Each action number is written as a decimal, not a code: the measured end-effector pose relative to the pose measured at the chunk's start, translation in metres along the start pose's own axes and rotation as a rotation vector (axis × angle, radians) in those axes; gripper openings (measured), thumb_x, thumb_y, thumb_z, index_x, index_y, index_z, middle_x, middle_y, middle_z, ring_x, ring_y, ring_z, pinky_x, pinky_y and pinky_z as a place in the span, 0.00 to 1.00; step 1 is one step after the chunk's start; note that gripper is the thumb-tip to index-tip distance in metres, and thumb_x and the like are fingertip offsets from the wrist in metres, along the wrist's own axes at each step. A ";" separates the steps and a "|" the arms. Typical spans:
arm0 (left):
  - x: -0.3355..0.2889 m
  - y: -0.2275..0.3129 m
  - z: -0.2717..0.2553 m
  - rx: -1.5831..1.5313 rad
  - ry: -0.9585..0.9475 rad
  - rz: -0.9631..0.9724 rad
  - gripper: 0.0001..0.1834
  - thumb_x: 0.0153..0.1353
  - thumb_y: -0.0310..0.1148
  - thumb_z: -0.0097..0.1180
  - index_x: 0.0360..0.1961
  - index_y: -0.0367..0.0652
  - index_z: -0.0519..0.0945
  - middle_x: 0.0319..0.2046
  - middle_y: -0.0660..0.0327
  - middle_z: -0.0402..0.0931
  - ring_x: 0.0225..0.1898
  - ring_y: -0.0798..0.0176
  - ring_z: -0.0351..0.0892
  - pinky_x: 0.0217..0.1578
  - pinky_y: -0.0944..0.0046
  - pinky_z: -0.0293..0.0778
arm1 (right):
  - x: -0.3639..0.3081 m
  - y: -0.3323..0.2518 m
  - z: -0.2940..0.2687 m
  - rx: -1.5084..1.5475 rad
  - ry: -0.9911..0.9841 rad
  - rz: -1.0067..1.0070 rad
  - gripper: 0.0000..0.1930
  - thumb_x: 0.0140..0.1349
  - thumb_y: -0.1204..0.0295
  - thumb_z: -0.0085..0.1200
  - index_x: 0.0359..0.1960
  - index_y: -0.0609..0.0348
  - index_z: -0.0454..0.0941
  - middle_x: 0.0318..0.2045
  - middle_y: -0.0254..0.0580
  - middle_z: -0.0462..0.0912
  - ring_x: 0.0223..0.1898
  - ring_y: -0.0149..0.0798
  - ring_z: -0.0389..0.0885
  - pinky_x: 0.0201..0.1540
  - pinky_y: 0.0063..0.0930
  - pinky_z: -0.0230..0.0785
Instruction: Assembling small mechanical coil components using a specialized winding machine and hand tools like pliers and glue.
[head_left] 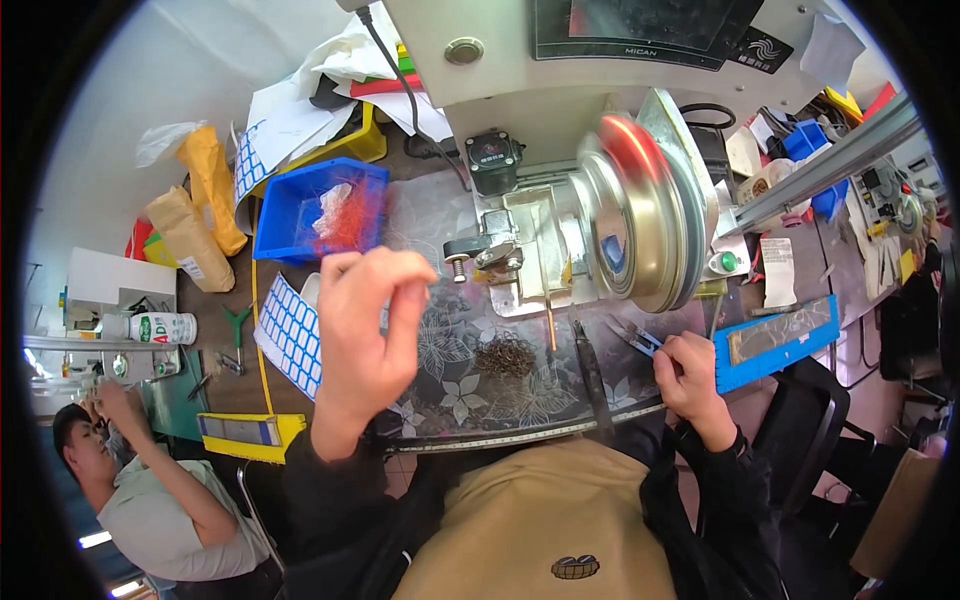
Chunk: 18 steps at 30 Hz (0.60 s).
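My left hand [365, 335] is raised over the left part of the table, in front of the blue bin. Its thumb and fingertips are pressed together; whatever they pinch is too small to make out. At the table's front edge, my right hand [690, 378] is closed round a pair of pliers [637, 338] with blue on the handles, its thin metal jaws pointing away to the left. Between the hands lies a tangled heap of small brown wire-like pieces [505, 356]. A dark, slim tool [590, 375] rests right of the heap.
A machine with a large metal wheel [640, 225] and a small clamp [490, 250] stands ahead. The blue bin [290, 215] holds red strands and white plastic. A blue-white label sheet [285, 330] lies left, a blue tray [785, 345] right. Another person [180, 500] sits far left.
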<state>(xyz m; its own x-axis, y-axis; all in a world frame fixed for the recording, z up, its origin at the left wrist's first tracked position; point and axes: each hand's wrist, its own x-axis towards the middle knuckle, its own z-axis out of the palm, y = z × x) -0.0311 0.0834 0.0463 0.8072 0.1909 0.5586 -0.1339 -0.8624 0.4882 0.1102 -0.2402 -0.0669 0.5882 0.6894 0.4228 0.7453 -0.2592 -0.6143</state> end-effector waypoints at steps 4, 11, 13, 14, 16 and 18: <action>0.001 -0.022 0.008 0.056 -0.040 -0.085 0.07 0.62 0.22 0.53 0.37 0.47 0.78 0.24 0.66 0.76 0.26 0.62 0.73 0.39 0.63 0.61 | 0.003 -0.002 0.001 -0.009 -0.005 0.012 0.09 0.50 0.79 0.60 0.20 0.57 0.71 0.14 0.38 0.69 0.16 0.45 0.66 0.22 0.38 0.57; -0.020 -0.029 0.026 -0.069 -0.108 -0.257 0.05 0.64 0.25 0.53 0.38 0.46 0.79 0.21 0.68 0.79 0.26 0.65 0.76 0.39 0.64 0.61 | 0.004 -0.003 0.003 -0.030 -0.017 -0.017 0.09 0.50 0.79 0.60 0.20 0.57 0.71 0.14 0.37 0.69 0.15 0.44 0.65 0.21 0.37 0.56; -0.020 -0.026 0.030 -0.154 -0.125 -0.333 0.05 0.64 0.24 0.53 0.38 0.44 0.79 0.22 0.65 0.79 0.28 0.64 0.78 0.41 0.63 0.63 | 0.004 -0.003 0.002 -0.036 -0.016 -0.019 0.09 0.50 0.79 0.60 0.20 0.57 0.71 0.14 0.37 0.69 0.15 0.44 0.65 0.21 0.37 0.56; -0.020 -0.025 0.032 -0.245 -0.142 -0.403 0.05 0.64 0.24 0.53 0.38 0.42 0.79 0.24 0.63 0.80 0.29 0.63 0.80 0.43 0.63 0.65 | 0.002 -0.001 0.001 -0.044 -0.015 -0.018 0.10 0.50 0.78 0.61 0.19 0.56 0.71 0.14 0.37 0.68 0.15 0.44 0.65 0.21 0.37 0.56; -0.021 -0.028 0.038 -0.349 -0.119 -0.424 0.05 0.64 0.24 0.52 0.39 0.40 0.79 0.26 0.60 0.81 0.32 0.60 0.81 0.47 0.61 0.66 | 0.002 -0.001 -0.002 -0.071 -0.001 -0.005 0.10 0.51 0.78 0.61 0.19 0.56 0.71 0.14 0.37 0.68 0.15 0.44 0.66 0.21 0.37 0.56; -0.021 -0.032 0.042 -0.327 -0.108 -0.362 0.06 0.65 0.23 0.52 0.41 0.36 0.79 0.33 0.53 0.82 0.40 0.54 0.82 0.56 0.58 0.66 | 0.004 -0.002 -0.005 -0.103 -0.019 -0.027 0.11 0.51 0.77 0.62 0.18 0.56 0.70 0.14 0.38 0.69 0.15 0.45 0.67 0.21 0.37 0.57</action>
<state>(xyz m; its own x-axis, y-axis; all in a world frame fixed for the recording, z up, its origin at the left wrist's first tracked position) -0.0195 0.0873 -0.0089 0.8876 0.3862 0.2508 0.0059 -0.5541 0.8324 0.1124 -0.2406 -0.0604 0.5624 0.7094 0.4249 0.7894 -0.3078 -0.5311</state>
